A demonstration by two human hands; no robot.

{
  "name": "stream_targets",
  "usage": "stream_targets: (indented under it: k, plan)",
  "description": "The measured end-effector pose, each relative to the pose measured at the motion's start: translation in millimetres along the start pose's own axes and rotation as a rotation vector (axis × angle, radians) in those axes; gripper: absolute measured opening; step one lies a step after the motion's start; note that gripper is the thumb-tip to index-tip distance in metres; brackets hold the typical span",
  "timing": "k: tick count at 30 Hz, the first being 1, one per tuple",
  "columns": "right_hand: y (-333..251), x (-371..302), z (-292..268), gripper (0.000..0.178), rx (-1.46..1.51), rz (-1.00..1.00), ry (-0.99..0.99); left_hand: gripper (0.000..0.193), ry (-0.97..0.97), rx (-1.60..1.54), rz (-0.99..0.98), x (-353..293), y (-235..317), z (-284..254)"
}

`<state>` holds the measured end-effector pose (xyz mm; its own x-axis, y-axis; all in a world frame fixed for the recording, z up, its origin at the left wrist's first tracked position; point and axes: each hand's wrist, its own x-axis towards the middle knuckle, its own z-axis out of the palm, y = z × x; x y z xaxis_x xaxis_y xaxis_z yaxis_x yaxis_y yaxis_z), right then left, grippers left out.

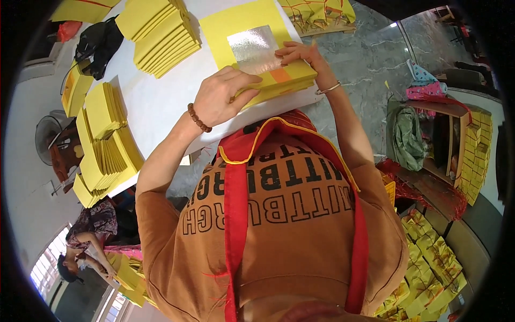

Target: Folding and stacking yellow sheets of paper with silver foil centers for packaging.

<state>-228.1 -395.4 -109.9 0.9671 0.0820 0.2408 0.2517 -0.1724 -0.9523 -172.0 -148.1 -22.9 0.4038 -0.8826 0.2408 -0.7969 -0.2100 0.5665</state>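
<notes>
White covers the worktable (145,94), with fanned yellow paper stacks (115,155) along its left side and another tall yellow paper pile (161,40) farther back. Near the close edge, a yellow sheet (217,29) lies flat; the layered yellow paper bundle (287,87) sits at its near end, though whether they join is unclear. The left hand (225,91) curls, thumb and fingers grasping the bundle's left end. The right hand (308,59) extends over its right end, unclenched; I cannot tell whether its thumb grips. Beneath those fingertips is silver foil (249,45), then a small orange patch (279,75). Uneven pressure could skew the layers; an outward push might tip them off the edge; dragging fingertips could crease the foil.
</notes>
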Motion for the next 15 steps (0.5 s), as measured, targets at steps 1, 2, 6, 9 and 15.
stream_targets:
  k: [1, 2, 6, 9, 15]
  plan:
    - [2, 0, 1, 0.063, 0.036, 0.006, 0.003, 0.018, 0.010, -0.072, -0.053, 0, -1, 1]
    - [3, -1, 1, 0.066, 0.073, 0.012, 0.006, 0.014, 0.019, -0.145, -0.106, 1, -1, 1]
    - [4, -1, 1, 0.069, 0.072, 0.016, 0.008, 0.012, 0.028, -0.163, -0.118, 2, -4, 1]
    - [4, -1, 2, 0.069, 0.024, 0.032, 0.025, 0.012, 0.007, -0.229, -0.219, 2, -4, 1]
    - [4, -2, 4, 0.069, -0.028, 0.012, 0.052, 0.016, 0.011, -0.382, -0.366, 3, -12, 5]
